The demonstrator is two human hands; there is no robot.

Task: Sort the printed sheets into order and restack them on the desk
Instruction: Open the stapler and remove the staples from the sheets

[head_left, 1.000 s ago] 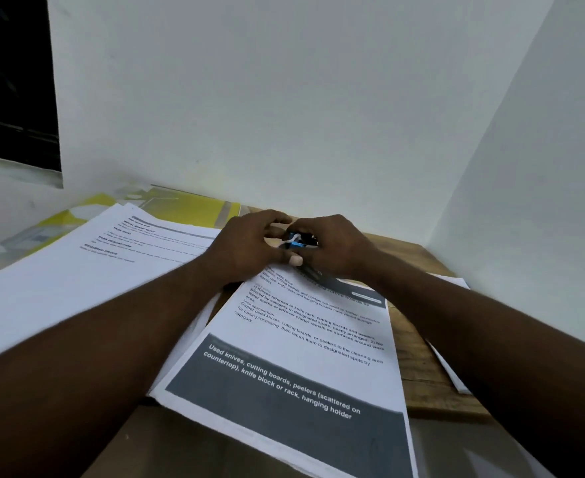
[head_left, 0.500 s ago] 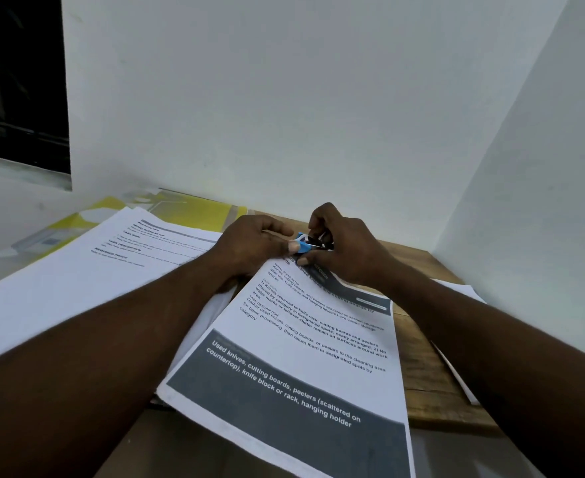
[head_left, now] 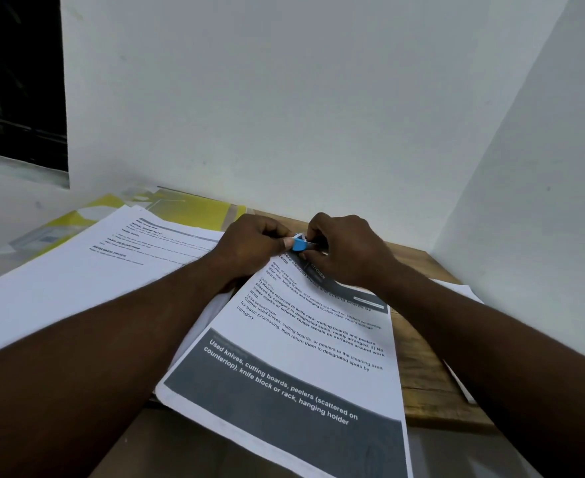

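Wooden desk (head_left: 418, 367), white corner. Fingers curled, left hand (head_left: 249, 246) and right hand (head_left: 346, 251) pinch a small blue clip (head_left: 298, 243) at the top edge of the centre printed sheets (head_left: 311, 339), probably to bind or free them.

The light was dim and even, shadows soft; wide-angle bending showed at the edges, with forearms slightly blurred.

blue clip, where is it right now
The blue clip is mid-frame in the head view, at the far edge of the top printed sheet, pinched between the left hand and right hand.
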